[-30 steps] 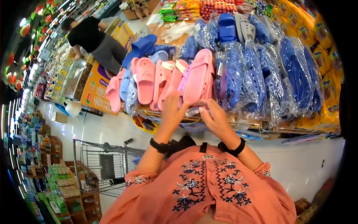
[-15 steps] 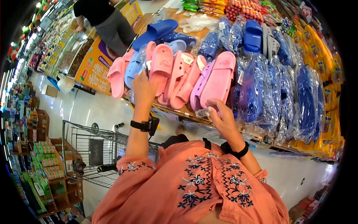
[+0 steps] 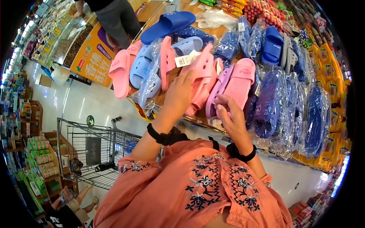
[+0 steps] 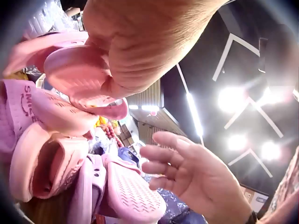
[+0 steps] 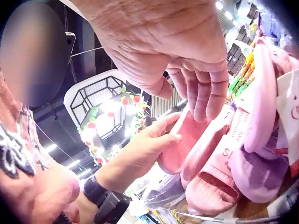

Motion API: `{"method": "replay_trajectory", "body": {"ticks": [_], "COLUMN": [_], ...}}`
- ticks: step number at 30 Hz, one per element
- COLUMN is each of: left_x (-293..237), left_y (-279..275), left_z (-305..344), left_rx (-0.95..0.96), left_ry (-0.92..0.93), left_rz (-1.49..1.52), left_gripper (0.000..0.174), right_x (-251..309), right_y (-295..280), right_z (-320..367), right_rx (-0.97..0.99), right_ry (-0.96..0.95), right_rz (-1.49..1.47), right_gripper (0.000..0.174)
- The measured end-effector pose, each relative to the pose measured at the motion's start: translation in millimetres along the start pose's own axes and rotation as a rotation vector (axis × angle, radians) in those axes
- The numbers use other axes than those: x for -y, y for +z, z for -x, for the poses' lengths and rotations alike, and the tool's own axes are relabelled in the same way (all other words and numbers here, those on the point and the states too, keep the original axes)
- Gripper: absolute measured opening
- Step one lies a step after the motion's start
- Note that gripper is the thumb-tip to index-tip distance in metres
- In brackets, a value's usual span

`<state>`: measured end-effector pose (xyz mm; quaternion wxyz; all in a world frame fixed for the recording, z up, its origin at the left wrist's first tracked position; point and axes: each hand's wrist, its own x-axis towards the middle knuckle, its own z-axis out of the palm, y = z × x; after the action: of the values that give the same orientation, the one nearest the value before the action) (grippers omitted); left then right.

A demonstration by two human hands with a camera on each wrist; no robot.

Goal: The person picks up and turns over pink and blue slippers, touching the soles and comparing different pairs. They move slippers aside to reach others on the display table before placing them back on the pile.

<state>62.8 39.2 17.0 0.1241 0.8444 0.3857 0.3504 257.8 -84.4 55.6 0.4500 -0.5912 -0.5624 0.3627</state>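
My left hand grips a pink slipper by its edge, the thumb on its sole, as the right wrist view shows. In the left wrist view that slipper is tilted up above other pink slippers. A white barcode tag shows just past the left hand's fingers. My right hand holds nothing; its fingers are loosely bent at the near end of a purple slipper. Beside that one leans a pink slipper with a patterned sole.
Light blue slippers and a dark blue slipper lie left on the table. Blue slippers in clear plastic fill the right, next to yellow packets. A shopping cart stands at left; a person stands beyond the table's left side.
My left hand left the right hand's side, reached left to the pink slippers, and has come back rightward with one of them. My right hand stays near the purple slipper. The head view has shifted.
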Motion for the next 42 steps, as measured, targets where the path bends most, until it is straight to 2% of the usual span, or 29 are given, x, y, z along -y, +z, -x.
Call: {"method": "replay_trajectory", "body": {"ticks": [3,9,12,15,18,20,23,26,29,32,37,40,42], "left_x": [-10.2,-5.1,11.8,32.5,56.7,74.7,117.3,128.3,100.7,89.0,82.2,90.2,92.2], "left_y": [-5.6,-3.5,-5.2,-17.2,-32.3,-45.3,-53.7,-47.2,-25.8,-16.0,-10.5,-15.9,-29.1], "left_z": [-2.3,1.8,7.3,8.4,5.9,3.0,8.6,16.0,17.8,19.7,20.3,17.5,13.7], "left_rx": [-0.001,-0.059,-0.050,-0.068,-0.150,-0.272,-0.256,0.062,0.053,0.071,0.056,0.117,0.102], "left_ry": [0.095,-0.005,-0.130,-0.190,-0.136,-0.124,-0.302,-0.250,-0.340,-0.296,-0.244,-0.360,-0.374], "left_rz": [-0.009,0.059,0.157,0.100,-0.013,-0.171,-0.298,-0.269,-0.031,0.088,0.053,0.144,0.173], "left_gripper": [0.057,0.056,0.057,0.055,0.048,0.050,0.053,0.058,0.060,0.060,0.061,0.060,0.060], "right_x": [8.6,1.8,-0.4,-1.1,-1.1,-2.1,-6.5,-7.2,-2.5,-7.0,-7.1,-4.9,-6.0], "right_y": [9.5,18.6,20.6,22.1,22.3,22.2,22.2,25.6,29.4,33.3,39.3,43.7,45.3], "right_z": [-12.7,-27.4,-29.5,-31.6,-33.3,-33.4,-34.5,-35.5,-35.5,-37.4,-41.7,-44.5,-46.3], "right_rx": [0.011,0.039,0.066,0.047,0.047,0.035,0.035,0.045,0.051,0.054,0.085,0.097,0.104], "right_ry": [0.055,0.010,0.067,0.068,0.110,0.106,0.107,0.126,0.157,0.116,0.059,0.061,0.069], "right_rz": [-0.008,0.066,0.073,0.070,0.040,0.048,0.048,0.035,0.006,0.015,0.044,0.044,0.048], "right_gripper": [0.035,0.036,0.034,0.035,0.035,0.035,0.034,0.033,0.032,0.031,0.030,0.030,0.030]}}
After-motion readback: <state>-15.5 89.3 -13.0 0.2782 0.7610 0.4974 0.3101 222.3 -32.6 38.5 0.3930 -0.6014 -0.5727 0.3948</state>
